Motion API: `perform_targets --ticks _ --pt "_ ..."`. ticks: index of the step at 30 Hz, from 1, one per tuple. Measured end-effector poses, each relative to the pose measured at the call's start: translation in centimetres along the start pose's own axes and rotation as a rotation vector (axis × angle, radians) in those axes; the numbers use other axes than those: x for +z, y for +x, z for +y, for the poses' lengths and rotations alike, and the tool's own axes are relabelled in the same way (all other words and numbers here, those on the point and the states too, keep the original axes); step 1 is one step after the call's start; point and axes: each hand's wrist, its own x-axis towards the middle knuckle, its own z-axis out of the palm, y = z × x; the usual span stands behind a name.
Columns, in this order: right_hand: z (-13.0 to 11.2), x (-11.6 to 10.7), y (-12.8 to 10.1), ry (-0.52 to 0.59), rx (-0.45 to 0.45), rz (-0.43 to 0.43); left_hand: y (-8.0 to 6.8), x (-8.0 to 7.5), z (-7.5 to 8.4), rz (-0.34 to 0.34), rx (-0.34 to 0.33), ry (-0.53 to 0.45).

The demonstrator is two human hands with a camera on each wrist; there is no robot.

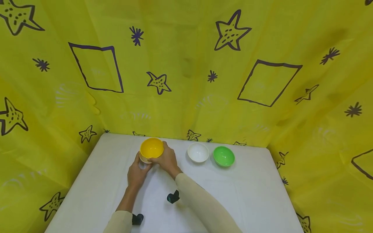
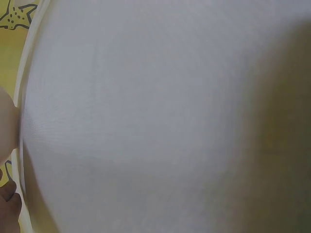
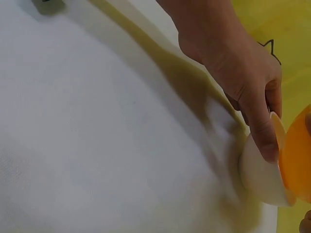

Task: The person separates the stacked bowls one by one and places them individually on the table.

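My left hand [image 1: 137,173] grips a cream-white bowl [image 3: 260,170], with the thumb against its outer side. Tilted at the mouth of that bowl is an orange-yellow bowl [image 1: 151,148], partly inside it. My right hand [image 1: 167,158] holds the orange-yellow bowl at its right side, with the thumb along the near rim. Only fingertips [image 3: 306,223] of the right hand show at the edge of the right wrist view. In the left wrist view, a pale rounded shape [image 2: 6,126] and some fingers [image 2: 8,208] appear at the left border.
To the right of my hands, a white bowl [image 1: 198,152] and a green bowl [image 1: 223,156] stand side by side on the white table [image 1: 247,194]. A yellow curtain [image 1: 186,106] with drawn stars hangs along the table's back and sides. Dark camera mounts [image 1: 174,196] sit at both wrists.
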Motion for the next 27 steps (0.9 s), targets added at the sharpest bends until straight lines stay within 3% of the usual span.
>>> perform_targets --ticks 27 --pt "2.1 -4.0 -0.5 0.1 0.058 0.166 -0.1 -0.1 0.3 0.005 0.015 -0.012"
